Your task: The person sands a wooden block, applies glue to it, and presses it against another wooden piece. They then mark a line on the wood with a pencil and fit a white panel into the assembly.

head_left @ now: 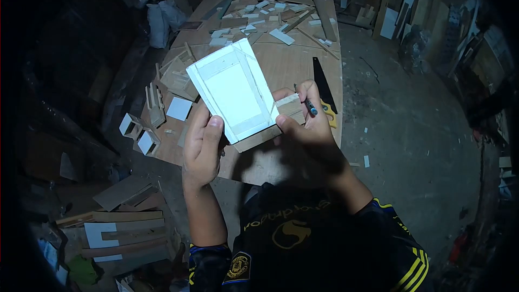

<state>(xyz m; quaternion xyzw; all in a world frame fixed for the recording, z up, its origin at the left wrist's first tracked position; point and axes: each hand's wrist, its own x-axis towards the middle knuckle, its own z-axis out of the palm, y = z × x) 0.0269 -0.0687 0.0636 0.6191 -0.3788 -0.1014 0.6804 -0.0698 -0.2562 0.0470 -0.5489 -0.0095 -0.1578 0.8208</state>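
Note:
A white rectangular board [230,92] with pencil lines forming a border inside its edges is held up, tilted, between both hands. My left hand [203,143] grips its lower left edge, thumb on the front face. At the lower right corner, my right hand [311,124] presses the board with its thumb. A small wooden piece [290,107] lies in that same hand beside the board. Between its fingers sits a dark pen [310,106] with a blue-green end. Below the board's bottom edge shows a strip of bare wood [257,139].
A handsaw [321,84] with a yellow handle lies at the table's right edge. Small wooden assemblies with white faces [145,143] stand at the left. Wood offcuts [281,37] cover the table's far end. More scrap boards [124,232] lie on the floor at lower left.

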